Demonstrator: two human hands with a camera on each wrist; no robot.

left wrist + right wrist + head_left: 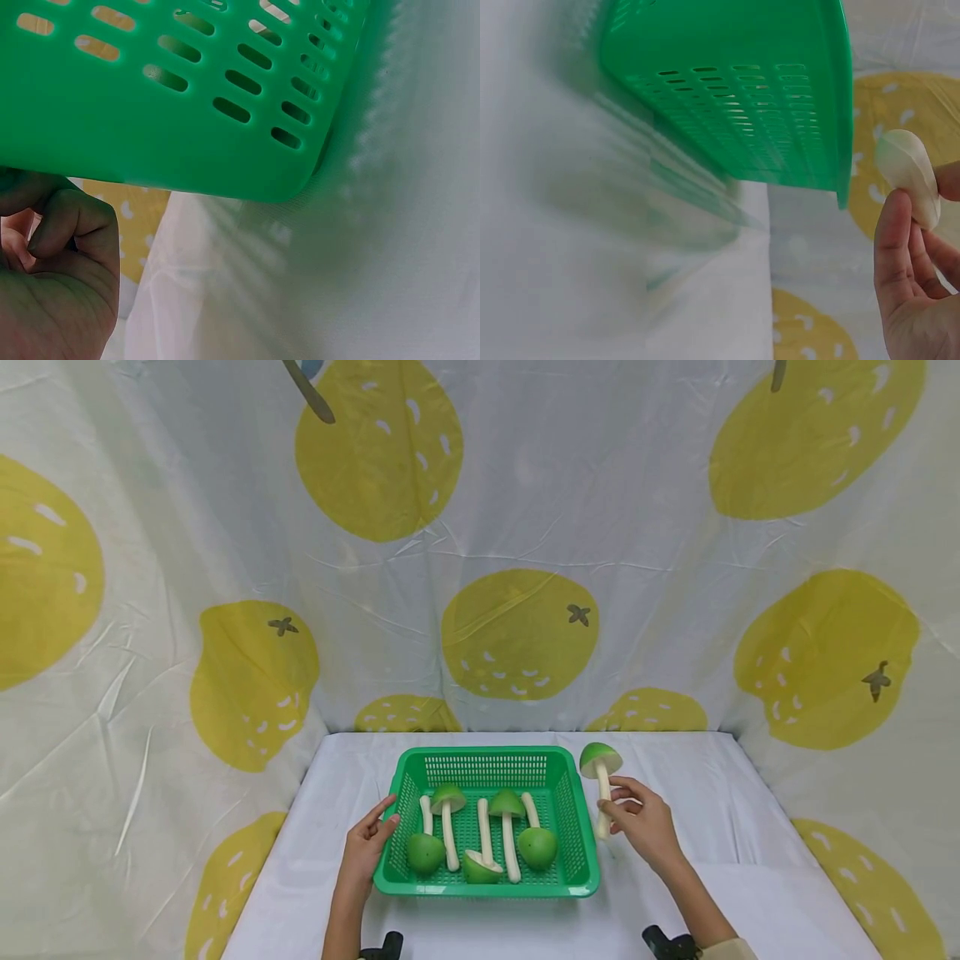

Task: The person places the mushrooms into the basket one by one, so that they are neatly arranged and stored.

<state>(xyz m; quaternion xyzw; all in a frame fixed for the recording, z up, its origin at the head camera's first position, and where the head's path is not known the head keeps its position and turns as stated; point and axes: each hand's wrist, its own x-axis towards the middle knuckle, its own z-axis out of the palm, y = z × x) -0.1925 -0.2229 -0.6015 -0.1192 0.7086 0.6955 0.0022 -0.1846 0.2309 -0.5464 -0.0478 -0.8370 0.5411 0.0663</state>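
A green plastic basket (487, 890) with slotted sides stands on the white-covered table. In it lie several toy mushrooms with green caps and long white stems, such as one mushroom (537, 848) at the right with its cap toward the front. At the basket's left rim, my left hand (362, 852) grips the edge; its bent fingers (79, 225) show under the rim in the left wrist view. Just right of the basket, my right hand (647, 827) pinches another mushroom (602, 781) by its stem, cap up. The stem's pale rounded end (909, 169) faces the right wrist camera.
A white cloth (720, 827) covers the table. Behind and at both sides hangs a pale curtain (637, 527) printed with yellow fruit. Black wrist straps (671, 943) show at the bottom of the head view.
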